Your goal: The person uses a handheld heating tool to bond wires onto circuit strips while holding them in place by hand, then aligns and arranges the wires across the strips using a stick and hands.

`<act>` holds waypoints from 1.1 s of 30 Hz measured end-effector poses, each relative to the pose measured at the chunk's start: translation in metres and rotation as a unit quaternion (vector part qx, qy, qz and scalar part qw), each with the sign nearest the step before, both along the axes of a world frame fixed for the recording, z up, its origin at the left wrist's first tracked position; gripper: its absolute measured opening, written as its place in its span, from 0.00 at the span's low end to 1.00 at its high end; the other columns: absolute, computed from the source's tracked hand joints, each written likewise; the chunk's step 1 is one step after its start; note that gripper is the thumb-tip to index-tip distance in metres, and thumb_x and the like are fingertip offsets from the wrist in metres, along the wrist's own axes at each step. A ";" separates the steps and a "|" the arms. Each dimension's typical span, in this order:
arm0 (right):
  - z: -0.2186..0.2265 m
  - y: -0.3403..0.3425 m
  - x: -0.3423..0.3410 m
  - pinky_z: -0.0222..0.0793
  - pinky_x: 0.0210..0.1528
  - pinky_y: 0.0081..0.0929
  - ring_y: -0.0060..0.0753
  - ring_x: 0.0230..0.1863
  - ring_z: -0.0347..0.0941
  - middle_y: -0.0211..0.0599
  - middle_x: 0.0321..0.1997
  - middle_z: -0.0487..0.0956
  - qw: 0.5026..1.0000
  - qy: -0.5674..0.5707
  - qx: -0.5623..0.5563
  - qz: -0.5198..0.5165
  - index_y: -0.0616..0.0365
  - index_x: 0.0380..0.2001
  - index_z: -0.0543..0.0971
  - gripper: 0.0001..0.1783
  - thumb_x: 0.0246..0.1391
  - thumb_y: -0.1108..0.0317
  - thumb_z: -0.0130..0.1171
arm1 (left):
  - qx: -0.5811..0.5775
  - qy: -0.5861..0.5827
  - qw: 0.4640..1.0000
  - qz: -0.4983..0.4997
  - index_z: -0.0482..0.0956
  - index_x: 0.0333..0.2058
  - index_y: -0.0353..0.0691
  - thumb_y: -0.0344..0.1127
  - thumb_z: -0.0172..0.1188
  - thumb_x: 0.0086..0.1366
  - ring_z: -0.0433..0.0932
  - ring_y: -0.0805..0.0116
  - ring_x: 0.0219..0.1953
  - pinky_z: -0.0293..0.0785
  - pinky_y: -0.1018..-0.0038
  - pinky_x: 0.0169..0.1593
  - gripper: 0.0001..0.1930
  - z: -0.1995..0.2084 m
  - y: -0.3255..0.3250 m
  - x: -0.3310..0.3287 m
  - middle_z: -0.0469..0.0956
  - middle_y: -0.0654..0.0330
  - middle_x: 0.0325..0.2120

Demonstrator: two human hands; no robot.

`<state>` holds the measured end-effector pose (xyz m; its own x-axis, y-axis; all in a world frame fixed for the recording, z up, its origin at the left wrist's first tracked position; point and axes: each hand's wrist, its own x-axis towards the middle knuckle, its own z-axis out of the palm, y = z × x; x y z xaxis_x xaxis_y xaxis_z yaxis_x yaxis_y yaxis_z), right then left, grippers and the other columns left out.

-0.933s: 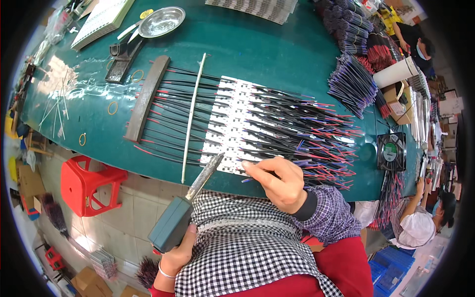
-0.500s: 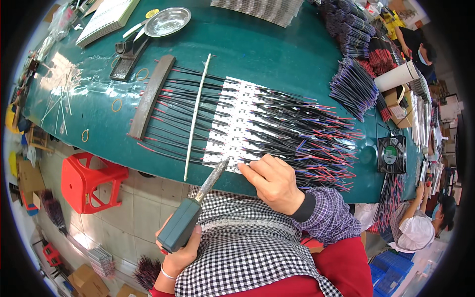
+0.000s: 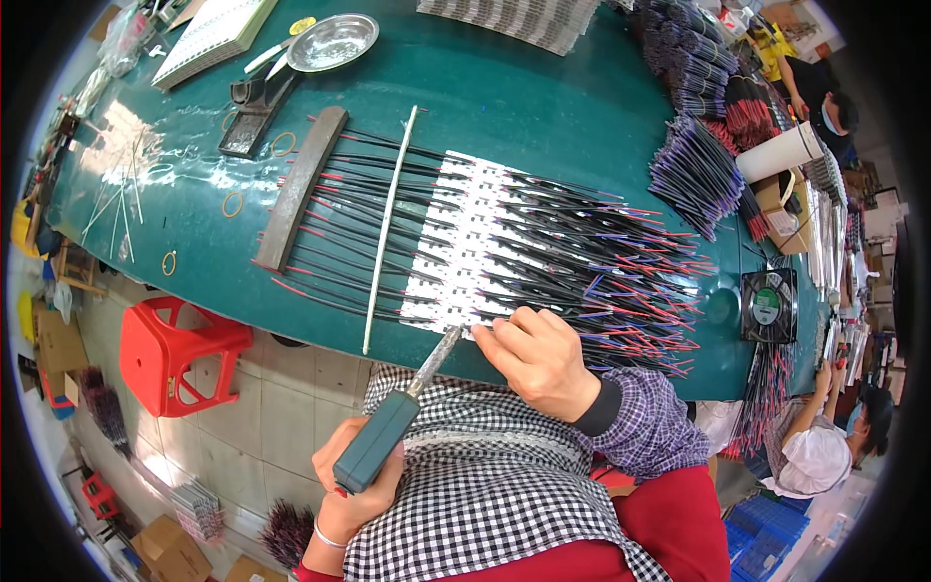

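Note:
My left hand (image 3: 361, 473) is closed round the dark green handle of a soldering iron (image 3: 378, 441). The iron's tip touches or hovers just over the near edge of a white circuit board panel (image 3: 432, 281). Beside that tip, my right hand (image 3: 545, 364) is closed, its fingertips low at the panel's edge; whatever they pinch is hidden. Black wires (image 3: 364, 233) run left from the panel, under a pale rod (image 3: 390, 209) and a grey bar (image 3: 303, 189). Many more black wires with red and blue ends (image 3: 621, 272) fan out to the right.
A metal dish (image 3: 333, 44), a black holder (image 3: 254, 121) and several rubber bands lie at the far left. Wire bundles (image 3: 693, 175) and a small fan (image 3: 768, 303) stand right. A red stool (image 3: 179, 354) is on the floor. Two people work at the right.
My left hand has moved right with the soldering iron, bringing its tip along the panel's near edge, closer to my right fingertips. My right hand has stayed almost in place.

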<state>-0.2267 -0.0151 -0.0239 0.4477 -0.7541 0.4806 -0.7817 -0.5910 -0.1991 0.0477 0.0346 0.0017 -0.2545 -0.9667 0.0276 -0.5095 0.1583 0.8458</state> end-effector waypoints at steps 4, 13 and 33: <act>-0.004 0.004 0.001 0.62 0.28 0.27 0.30 0.32 0.70 0.28 0.29 0.71 1.000 -0.008 0.004 0.002 0.59 0.30 0.80 0.09 0.43 0.68 0.60 | 0.012 -0.029 0.999 -0.019 0.83 0.34 0.32 0.20 0.67 0.50 0.82 0.58 0.30 0.79 0.72 0.36 0.10 -0.001 0.001 0.006 0.81 0.52 0.30; -0.012 0.010 0.006 0.63 0.35 0.25 0.31 0.42 0.69 0.31 0.38 0.71 0.999 -0.032 -0.032 -0.029 0.57 0.27 0.77 0.09 0.45 0.63 0.56 | 0.060 -0.002 0.996 0.069 0.82 0.40 0.32 0.22 0.68 0.53 0.78 0.66 0.26 0.75 0.74 0.31 0.14 -0.022 -0.035 -0.024 0.81 0.54 0.35; -0.009 -0.001 -0.003 0.70 0.32 0.31 0.34 0.33 0.72 0.31 0.29 0.72 0.993 -0.108 0.051 -0.015 0.58 0.35 0.81 0.13 0.40 0.74 0.60 | 0.110 0.085 0.980 0.144 0.83 0.39 0.29 0.24 0.69 0.52 0.82 0.62 0.31 0.78 0.71 0.37 0.13 -0.007 0.029 0.012 0.83 0.51 0.33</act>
